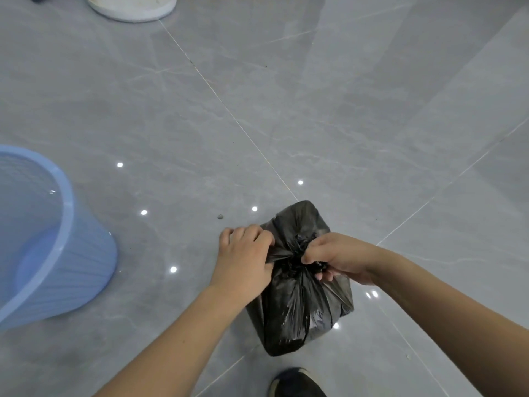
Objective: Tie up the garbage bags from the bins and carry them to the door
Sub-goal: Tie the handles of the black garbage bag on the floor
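Note:
A small black garbage bag (297,305) sits on the grey tiled floor in the lower middle of the head view, its top gathered into a knot. My left hand (243,259) grips one twisted end of the bag's top from the left. My right hand (340,257) pinches the other end from the right. Both hands meet at the knot above the bag. A light blue plastic bin (65,253) stands at the left edge with no liner in it.
A round white base (131,7) of some object stands at the top left. My dark shoe (294,382) is on the floor just below the bag. The glossy grey floor (315,110) stretches ahead and to the right.

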`<state>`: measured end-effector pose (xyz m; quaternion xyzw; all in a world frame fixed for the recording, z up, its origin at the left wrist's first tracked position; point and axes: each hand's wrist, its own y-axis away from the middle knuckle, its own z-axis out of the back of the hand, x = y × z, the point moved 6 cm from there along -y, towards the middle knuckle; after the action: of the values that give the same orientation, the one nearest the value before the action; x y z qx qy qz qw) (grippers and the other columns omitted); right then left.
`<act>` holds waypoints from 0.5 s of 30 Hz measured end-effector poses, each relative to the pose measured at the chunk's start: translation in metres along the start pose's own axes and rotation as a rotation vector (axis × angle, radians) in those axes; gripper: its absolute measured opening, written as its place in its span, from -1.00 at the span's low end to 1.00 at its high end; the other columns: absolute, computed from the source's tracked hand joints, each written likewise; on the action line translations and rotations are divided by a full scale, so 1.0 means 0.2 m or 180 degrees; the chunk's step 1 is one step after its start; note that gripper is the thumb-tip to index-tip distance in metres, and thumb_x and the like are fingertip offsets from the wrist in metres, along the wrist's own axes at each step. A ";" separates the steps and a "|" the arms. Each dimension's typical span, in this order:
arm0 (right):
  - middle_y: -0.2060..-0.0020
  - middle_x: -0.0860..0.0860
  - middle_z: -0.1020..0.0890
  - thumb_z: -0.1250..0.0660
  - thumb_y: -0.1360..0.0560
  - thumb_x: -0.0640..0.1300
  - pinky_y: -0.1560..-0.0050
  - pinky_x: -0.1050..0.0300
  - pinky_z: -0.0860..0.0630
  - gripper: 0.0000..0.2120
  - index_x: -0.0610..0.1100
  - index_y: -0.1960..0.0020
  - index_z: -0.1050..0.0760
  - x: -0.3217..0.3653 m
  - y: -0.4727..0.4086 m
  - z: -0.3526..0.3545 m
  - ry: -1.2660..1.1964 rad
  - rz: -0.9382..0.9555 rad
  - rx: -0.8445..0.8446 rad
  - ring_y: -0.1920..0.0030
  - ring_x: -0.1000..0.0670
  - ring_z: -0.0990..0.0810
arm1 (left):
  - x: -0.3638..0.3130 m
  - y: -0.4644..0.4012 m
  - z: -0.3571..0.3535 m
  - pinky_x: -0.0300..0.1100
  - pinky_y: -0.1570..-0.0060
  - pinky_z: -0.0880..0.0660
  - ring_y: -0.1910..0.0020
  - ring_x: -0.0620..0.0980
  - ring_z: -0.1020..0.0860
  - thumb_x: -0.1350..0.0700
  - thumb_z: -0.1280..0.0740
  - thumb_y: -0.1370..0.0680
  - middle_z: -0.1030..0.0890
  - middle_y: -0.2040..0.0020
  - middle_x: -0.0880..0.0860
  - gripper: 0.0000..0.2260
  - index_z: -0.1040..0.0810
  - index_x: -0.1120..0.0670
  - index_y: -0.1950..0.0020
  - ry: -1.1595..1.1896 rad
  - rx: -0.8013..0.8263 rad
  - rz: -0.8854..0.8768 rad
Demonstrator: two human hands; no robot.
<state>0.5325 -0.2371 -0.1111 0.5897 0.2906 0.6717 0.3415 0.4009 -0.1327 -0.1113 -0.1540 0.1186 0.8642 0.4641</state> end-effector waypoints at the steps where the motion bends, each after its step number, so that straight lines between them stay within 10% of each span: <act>1: 0.44 -0.07 -0.53 -0.40 -0.33 -0.09 0.40 0.17 -0.31 -0.83 -0.06 0.36 -0.44 -0.01 0.00 0.01 -0.0021 0.0018 -0.0042 0.43 -0.02 -0.45 | 0.02 0.00 -0.01 -0.05 -0.31 -0.11 -0.17 -0.04 -0.39 -0.05 -0.31 -0.49 -0.43 -0.12 -0.11 -0.75 -0.45 -0.10 -0.16 0.0007 0.0045 0.0040; 6: 0.39 -0.02 -0.55 -0.36 -0.33 -0.26 0.42 0.16 -0.41 -0.68 -0.17 -0.07 -0.44 -0.04 -0.01 0.01 -0.0024 0.0045 -0.0079 0.38 -0.02 -0.56 | 0.07 0.01 -0.05 0.00 -0.35 -0.07 -0.18 -0.05 -0.38 -0.04 -0.29 -0.51 -0.45 -0.13 -0.14 -0.81 -0.48 -0.12 -0.12 -0.0005 0.0150 0.0087; 15: 0.44 0.01 -0.33 -0.30 -0.31 -0.17 0.40 0.18 -0.17 -0.93 -0.06 0.33 -0.43 -0.01 -0.01 0.02 0.0242 0.0081 -0.0099 0.41 0.04 -0.22 | 0.13 -0.10 -0.03 0.03 -0.38 -0.09 -0.18 -0.03 -0.40 0.08 -0.24 -0.53 -0.49 -0.13 -0.12 -0.81 -0.50 -0.10 -0.11 -0.0119 0.0067 0.0197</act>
<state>0.5368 -0.2372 -0.1142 0.5620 0.2854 0.7023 0.3308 0.4056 -0.1047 -0.1280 -0.1292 0.1237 0.8795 0.4409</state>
